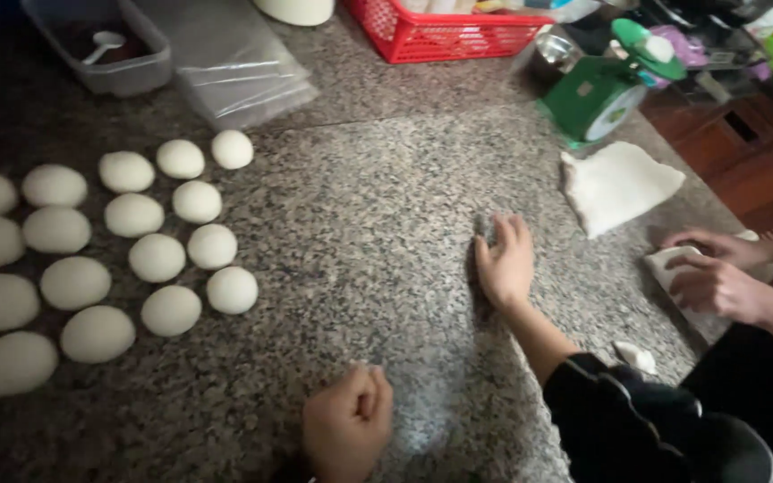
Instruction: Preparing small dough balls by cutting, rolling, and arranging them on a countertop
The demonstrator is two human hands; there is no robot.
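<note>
My left hand is curled into a fist low on the speckled granite counter, with nothing showing inside it. My right hand reaches out from a black sleeve and lies flat, palm down, on the bare stone at mid-counter. I cannot see anything under that palm. Several smooth white dough balls sit in rows on the left part of the counter, well apart from both hands.
Another person's two hands press a white dough piece at the right edge. A flattened dough slab lies beyond them, beside a green kitchen scale. At the back stand a red basket, folded clear plastic bags and a clear tub with a spoon. A small dough scrap lies near my sleeve.
</note>
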